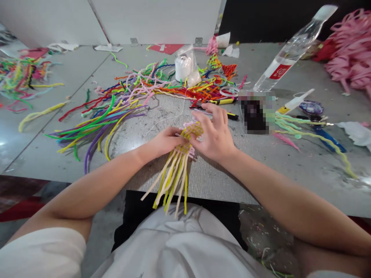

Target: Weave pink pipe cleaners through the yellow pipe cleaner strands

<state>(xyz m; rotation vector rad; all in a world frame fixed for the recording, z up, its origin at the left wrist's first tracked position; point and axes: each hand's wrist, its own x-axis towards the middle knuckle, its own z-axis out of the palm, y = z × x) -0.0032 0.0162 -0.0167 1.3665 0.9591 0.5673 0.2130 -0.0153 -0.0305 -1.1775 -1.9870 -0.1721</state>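
A small woven piece (188,135) of yellow and pale pink fuzzy stems, like pipe cleaners, is between my hands near the table's front edge. Its long loose yellow and cream ends (171,177) hang down over the edge toward my lap. My left hand (166,141) pinches the left side of the weave, fingertips partly hidden. On the opposite side, my right hand (216,133) has its thumb against the weave and its index finger curled by the top edge; the other fingers are raised and bent.
Loose coloured stems (110,119) lie left of my hands, with a larger heap (162,85) behind. A white thread spool (182,67) stands in it. To the right are a blurred-out dark object (255,116), a glue bottle (295,101), a leaning plastic bottle (290,58) and pink loops (352,50).
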